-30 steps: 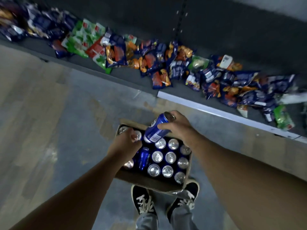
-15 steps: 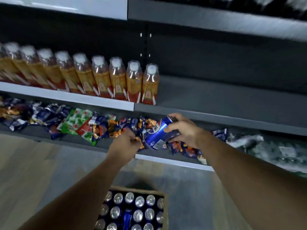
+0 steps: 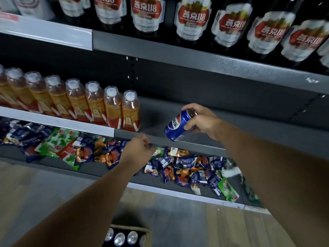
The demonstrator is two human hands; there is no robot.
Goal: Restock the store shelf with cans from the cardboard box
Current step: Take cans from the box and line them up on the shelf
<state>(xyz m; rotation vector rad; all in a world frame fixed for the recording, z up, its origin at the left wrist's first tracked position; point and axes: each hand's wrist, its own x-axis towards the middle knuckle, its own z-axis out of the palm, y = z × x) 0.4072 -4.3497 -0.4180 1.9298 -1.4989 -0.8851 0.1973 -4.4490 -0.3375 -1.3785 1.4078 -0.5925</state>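
Just past the hands: bare shelf [image 3: 252, 124], room to fill | right hand [image 3: 203, 120] wraps tilted can [image 3: 179, 126], ready to stand it there | left hand [image 3: 139, 151] curled, hold unclear

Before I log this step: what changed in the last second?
The right hand raised the blue can from the cardboard box toward the middle shelf, still gripping it. The left hand left the box and rose too. The remaining cans stay in the box.
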